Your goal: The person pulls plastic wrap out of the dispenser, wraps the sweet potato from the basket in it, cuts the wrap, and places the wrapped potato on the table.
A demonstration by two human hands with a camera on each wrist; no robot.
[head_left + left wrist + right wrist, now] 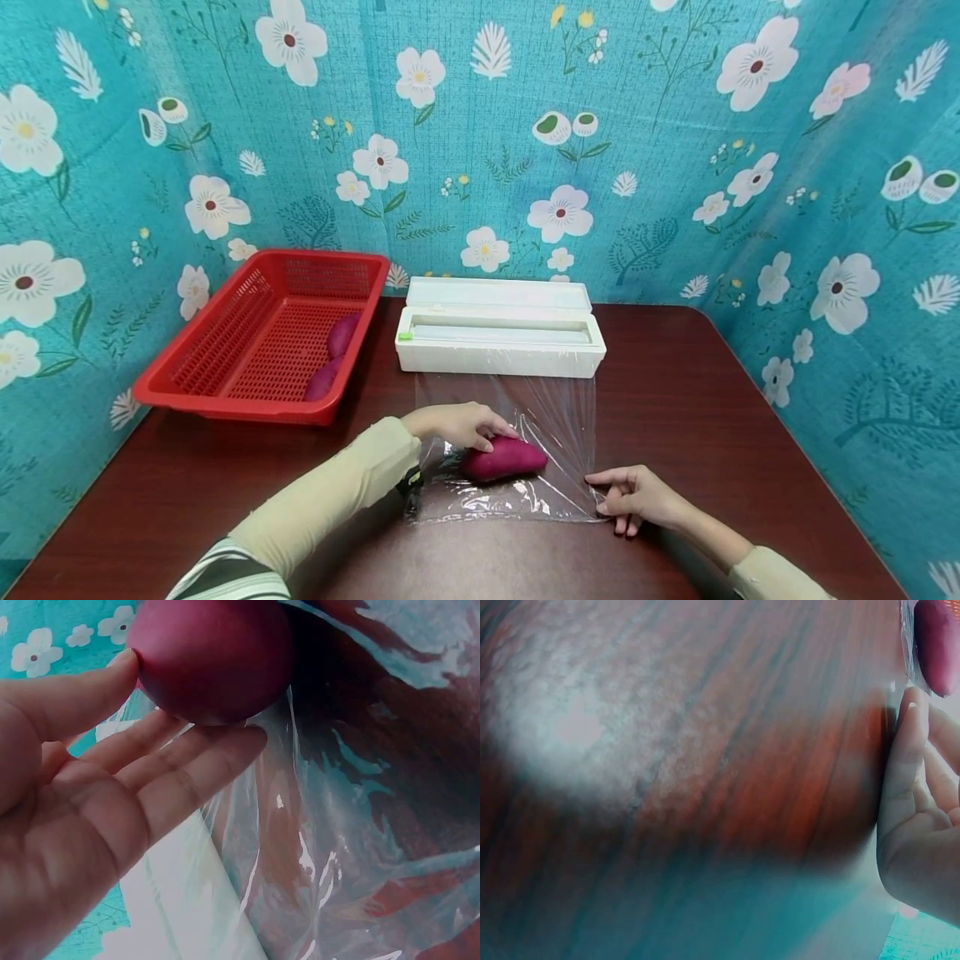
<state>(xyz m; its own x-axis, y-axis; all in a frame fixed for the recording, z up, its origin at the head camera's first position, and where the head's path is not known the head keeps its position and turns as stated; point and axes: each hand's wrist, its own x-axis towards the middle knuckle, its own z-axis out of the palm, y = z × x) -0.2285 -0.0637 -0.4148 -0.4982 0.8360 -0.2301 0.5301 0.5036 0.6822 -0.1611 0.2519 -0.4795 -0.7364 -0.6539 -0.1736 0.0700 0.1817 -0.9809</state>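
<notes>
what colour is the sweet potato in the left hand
Deep magenta-purple; the sweet potato shows best in the head view.

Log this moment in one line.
Left hand: grips purple tuber over clear film; right hand: holds film's near right corner; white box: lid open; red basket: two tubers

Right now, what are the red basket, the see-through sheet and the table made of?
The basket looks like shiny plastic, with rows of holes moulded in. The sheet seems to be thin, glossy plastic film: it is clear and wrinkly. The table may be wood or just wood-look: it is shiny, reddish brown and streaky, so I can't be sure.
</notes>
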